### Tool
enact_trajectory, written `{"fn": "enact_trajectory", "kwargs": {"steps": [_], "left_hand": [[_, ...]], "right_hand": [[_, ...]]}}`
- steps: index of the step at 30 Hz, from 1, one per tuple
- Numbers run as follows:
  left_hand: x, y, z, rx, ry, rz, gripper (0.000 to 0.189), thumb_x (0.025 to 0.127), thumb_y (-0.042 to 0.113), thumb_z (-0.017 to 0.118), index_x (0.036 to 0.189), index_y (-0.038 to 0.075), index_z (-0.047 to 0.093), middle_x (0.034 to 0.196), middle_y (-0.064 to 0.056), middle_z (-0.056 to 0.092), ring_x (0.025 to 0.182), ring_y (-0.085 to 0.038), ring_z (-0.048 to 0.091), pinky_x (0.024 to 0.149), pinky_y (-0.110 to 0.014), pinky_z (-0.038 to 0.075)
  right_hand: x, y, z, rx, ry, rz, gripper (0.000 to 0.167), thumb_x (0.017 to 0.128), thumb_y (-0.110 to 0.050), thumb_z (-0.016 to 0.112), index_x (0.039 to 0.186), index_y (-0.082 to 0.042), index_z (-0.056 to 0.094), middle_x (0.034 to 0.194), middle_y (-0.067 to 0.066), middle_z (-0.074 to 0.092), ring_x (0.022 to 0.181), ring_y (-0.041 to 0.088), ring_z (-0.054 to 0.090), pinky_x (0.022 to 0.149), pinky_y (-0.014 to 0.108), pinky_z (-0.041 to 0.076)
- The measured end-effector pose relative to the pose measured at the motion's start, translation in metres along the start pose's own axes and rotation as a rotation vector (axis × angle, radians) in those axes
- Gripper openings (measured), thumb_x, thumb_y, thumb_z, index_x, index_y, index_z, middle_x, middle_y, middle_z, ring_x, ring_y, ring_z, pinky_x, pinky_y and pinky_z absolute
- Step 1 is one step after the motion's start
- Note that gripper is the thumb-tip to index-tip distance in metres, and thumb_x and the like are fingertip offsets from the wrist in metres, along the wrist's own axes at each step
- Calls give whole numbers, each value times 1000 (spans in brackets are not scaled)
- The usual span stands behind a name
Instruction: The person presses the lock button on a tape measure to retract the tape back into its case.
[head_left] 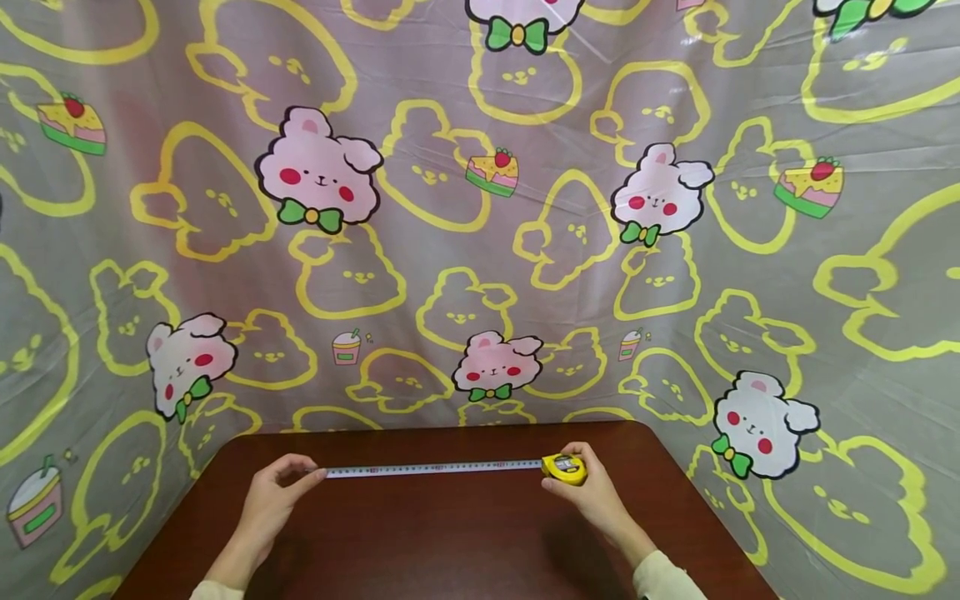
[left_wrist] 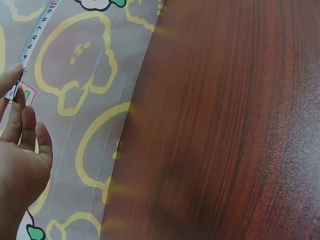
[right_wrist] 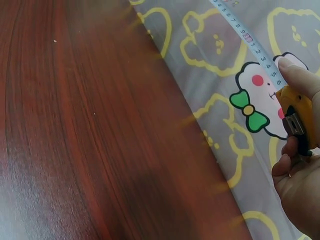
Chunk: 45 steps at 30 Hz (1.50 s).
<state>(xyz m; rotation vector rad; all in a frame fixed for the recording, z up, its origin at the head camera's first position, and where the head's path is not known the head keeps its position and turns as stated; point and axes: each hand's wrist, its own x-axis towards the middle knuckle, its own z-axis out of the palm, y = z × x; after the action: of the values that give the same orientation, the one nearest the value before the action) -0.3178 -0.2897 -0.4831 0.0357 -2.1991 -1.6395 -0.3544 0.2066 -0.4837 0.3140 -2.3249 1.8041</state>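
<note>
A yellow tape measure (head_left: 567, 470) sits in my right hand (head_left: 596, 492), gripped between thumb and fingers. Its white blade (head_left: 435, 470) with black and red numbers stretches straight across to the left, raised over the table. At the blade's far end my left hand (head_left: 272, 497) pinches the tip between thumb and index finger. The left wrist view shows that thumb and finger on the blade (left_wrist: 34, 37), the other fingers loosely bent. In the right wrist view the yellow case (right_wrist: 297, 112) shows a dark belt clip facing the camera, and the thumb lies along its top near the blade mouth.
Beneath both hands spreads a dark reddish-brown wooden table (head_left: 442, 542) with rounded far corners. A grey curtain (head_left: 450, 250) printed with yellow outlines, white bunnies, cakes and cups hangs around its back and sides. Pale sleeves (head_left: 663, 577) cover the forearms.
</note>
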Motion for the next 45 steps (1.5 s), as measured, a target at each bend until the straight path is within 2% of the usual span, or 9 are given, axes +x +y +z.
{"fn": "enact_trajectory", "kwargs": {"steps": [6, 12, 18, 25, 34, 42, 45], "left_hand": [[0, 2, 3, -1, -19, -10, 31, 90, 25, 84, 104, 0, 70, 97, -4, 68, 94, -17, 59, 80, -26, 42], [-1, 3, 5, 11, -34, -28, 34, 90, 27, 84, 106, 0, 70, 101, -3, 68, 96, -16, 57, 81, -26, 42], [1, 1, 9, 2, -29, -7, 28, 90, 21, 84, 104, 0, 71, 98, -3, 68, 93, -11, 57, 80, -24, 42], [-2, 2, 13, -10, -41, 10, 28, 90, 20, 84, 103, 0, 71, 97, -3, 68, 92, -11, 58, 80, -24, 43], [-2, 2, 23, -39, -57, -29, 28, 90, 21, 84, 103, 1, 71, 98, -5, 68, 92, -14, 58, 80, -26, 44], [-2, 2, 27, 1, -72, 0, 23, 91, 15, 82, 101, -2, 70, 96, -6, 68, 90, -11, 57, 78, -24, 43], [-2, 1, 29, -11, -71, -5, 23, 91, 16, 83, 101, -1, 70, 97, -6, 68, 91, -12, 58, 79, -25, 43]], "right_hand": [[0, 0, 4, -3, 1, 13, 55, 80, -6, 90, 121, -11, 53, 111, 12, 56, 94, 25, 60, 77, 28, 52], [0, 1, 6, -8, -1, 13, 58, 79, -9, 91, 122, -9, 53, 111, 12, 57, 94, 25, 60, 77, 28, 52], [1, 1, 8, -18, 1, -1, 56, 78, -10, 92, 120, -12, 54, 108, 12, 57, 93, 25, 60, 77, 28, 52], [2, 1, 12, -21, -5, 6, 58, 79, -9, 91, 122, -9, 53, 110, 11, 57, 94, 25, 59, 78, 28, 52], [2, -1, 17, -9, -21, 6, 58, 79, -11, 92, 123, -8, 53, 111, 10, 57, 94, 24, 60, 78, 28, 52], [2, 1, 22, -48, -18, -2, 57, 78, -11, 92, 120, -10, 53, 109, 9, 58, 93, 24, 60, 78, 29, 52], [2, 2, 24, -60, -22, -5, 59, 78, -13, 92, 121, -9, 53, 109, 9, 58, 93, 24, 60, 79, 29, 52]]}}
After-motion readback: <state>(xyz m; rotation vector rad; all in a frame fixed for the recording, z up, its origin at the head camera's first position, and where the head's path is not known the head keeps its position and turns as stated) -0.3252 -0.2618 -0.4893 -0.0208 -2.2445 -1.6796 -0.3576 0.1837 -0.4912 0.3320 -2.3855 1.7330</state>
